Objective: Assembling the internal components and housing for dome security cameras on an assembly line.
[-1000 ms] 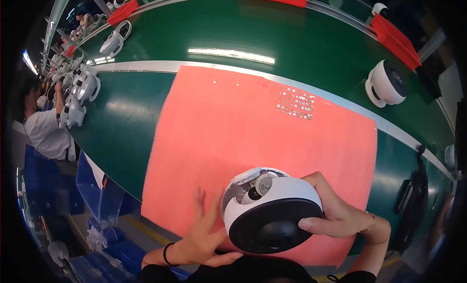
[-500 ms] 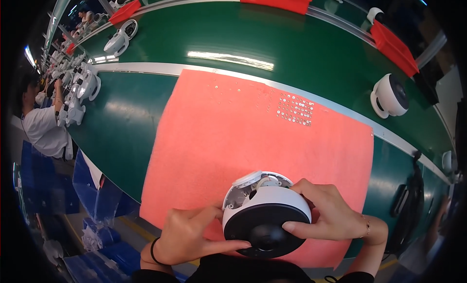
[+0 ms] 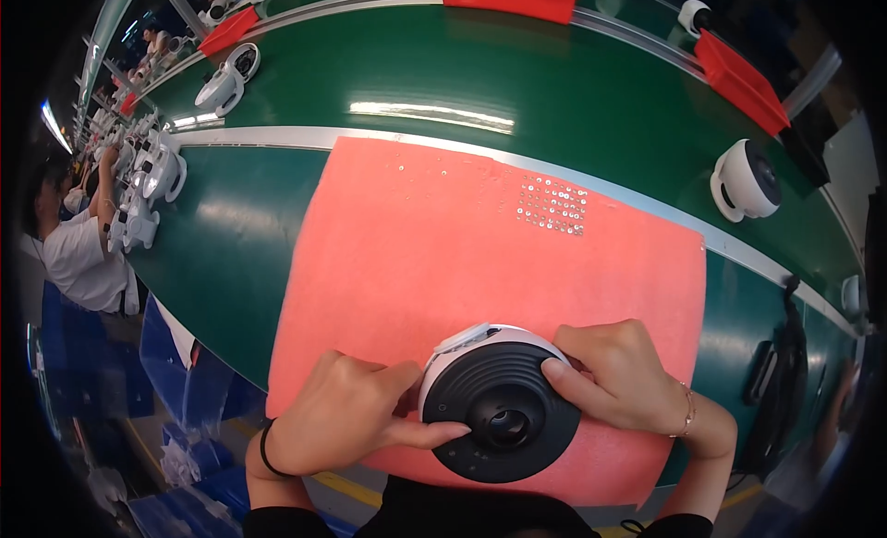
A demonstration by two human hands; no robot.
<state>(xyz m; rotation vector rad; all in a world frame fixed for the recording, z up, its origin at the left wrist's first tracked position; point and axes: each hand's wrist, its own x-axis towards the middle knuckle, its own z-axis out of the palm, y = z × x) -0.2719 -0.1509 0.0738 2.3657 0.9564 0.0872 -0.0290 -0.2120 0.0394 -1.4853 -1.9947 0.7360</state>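
A round white security camera [image 3: 490, 381] with a black ridged front and a lens in its middle rests at the near edge of a pink foam mat [image 3: 397, 261]. My left hand [image 3: 356, 418] grips its left side, thumb lying on the black front. On the upper right side, my right hand [image 3: 619, 376] is closed round the rim with its thumb on the black face. The fingertips behind the housing are hidden. A small white flap [image 3: 464, 337] stands out at the upper left rim. Rows of small screws [image 3: 552, 205] lie on the mat's far part.
Beyond the mat runs a green conveyor belt [image 3: 305, 67] with a metal edge. White cameras [image 3: 744, 180] stand on it to the right and far left. Red bins [image 3: 739, 80] line its far side. A co-worker [image 3: 83, 251] sits at left beside several white units [image 3: 139, 205].
The camera's black front has tipped up to face me, and the white housing now covers the base interior that was exposed. Both hands stay on it, shifted slightly left.
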